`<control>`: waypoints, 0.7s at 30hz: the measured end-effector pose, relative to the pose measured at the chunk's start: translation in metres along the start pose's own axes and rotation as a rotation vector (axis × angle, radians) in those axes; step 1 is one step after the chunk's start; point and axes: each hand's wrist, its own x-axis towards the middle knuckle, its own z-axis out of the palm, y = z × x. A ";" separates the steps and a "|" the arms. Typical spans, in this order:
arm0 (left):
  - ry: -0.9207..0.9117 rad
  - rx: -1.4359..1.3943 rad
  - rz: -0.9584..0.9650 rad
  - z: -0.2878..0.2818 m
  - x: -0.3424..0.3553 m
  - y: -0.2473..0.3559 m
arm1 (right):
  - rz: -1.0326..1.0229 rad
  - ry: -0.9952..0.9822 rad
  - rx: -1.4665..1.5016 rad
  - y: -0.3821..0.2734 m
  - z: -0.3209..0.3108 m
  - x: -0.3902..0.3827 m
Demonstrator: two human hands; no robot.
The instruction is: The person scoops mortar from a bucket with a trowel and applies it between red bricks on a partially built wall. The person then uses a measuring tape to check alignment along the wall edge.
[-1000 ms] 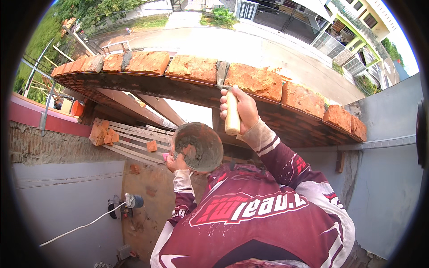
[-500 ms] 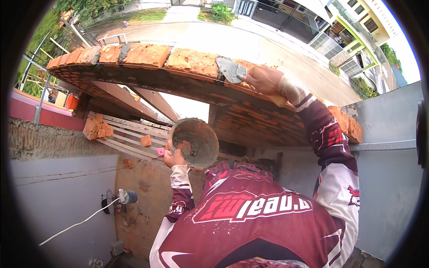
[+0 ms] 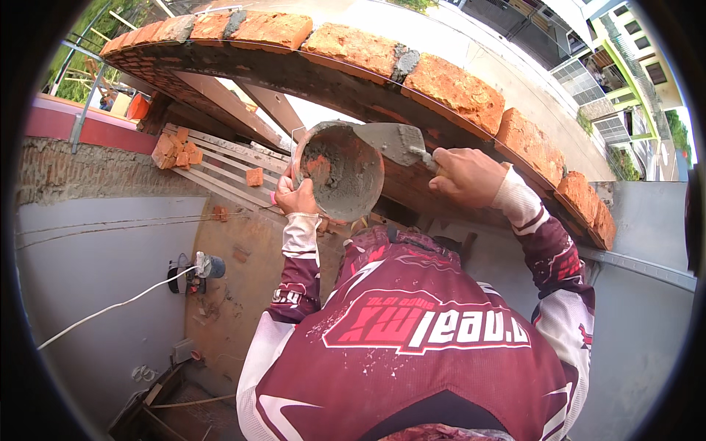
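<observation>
My left hand grips the rim of a round bucket with grey mortar inside; a small pink thing shows beside my fingers. My right hand is closed on a trowel, whose grey-coated blade lies over the bucket's upper right rim. Its handle is hidden by my hand. Just beyond both hands runs a curved course of orange bricks, with a thin string along it and grey mortar in a joint between two bricks.
Wooden slats at the left carry broken bricks. Grey walls flank me. Below left, a white cable runs to a small dark bucket. A road and houses lie beyond the brickwork.
My right hand and the trowel have come down from the brick top to the bucket, which has risen in view. The view has shifted, with the brickwork higher in it.
</observation>
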 end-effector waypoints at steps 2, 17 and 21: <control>-0.057 0.013 0.065 0.007 -0.001 0.014 | 0.069 -0.023 -0.094 -0.007 0.044 0.026; -0.219 0.031 0.270 0.020 -0.020 0.060 | -0.113 -0.020 0.495 -0.001 0.155 0.049; -0.156 0.027 0.311 0.022 -0.022 0.065 | -0.107 0.229 -0.259 0.009 0.134 0.035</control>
